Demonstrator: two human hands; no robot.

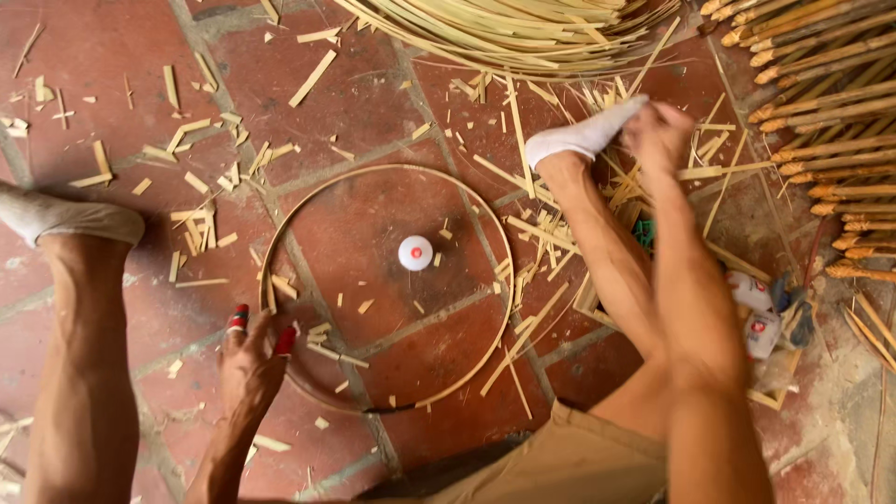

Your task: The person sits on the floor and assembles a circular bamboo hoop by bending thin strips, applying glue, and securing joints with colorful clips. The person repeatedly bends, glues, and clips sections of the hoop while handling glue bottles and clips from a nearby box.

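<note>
Inside the near-left rim of the bamboo hoop (471,229), flat on the tiles, left hand (250,359) rests unclenched, fingers touching. Right hand (658,131) beyond the hoop's far right; grip indiscernible. Risk: unrestrained hoop may spring out of round, lashing splinters.

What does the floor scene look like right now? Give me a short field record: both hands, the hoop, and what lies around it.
left hand: left hand rests at the near-left rim of the bamboo hoop, red tape on two fingertips
right hand: right hand reaches out by the white-socked foot; blurred, grip unclear
hoop: lies flat on the red tiled floor
inside hoop: small white cap with a red centre
around: bamboo offcuts, bundle of thin strips, row of bamboo sticks
</note>
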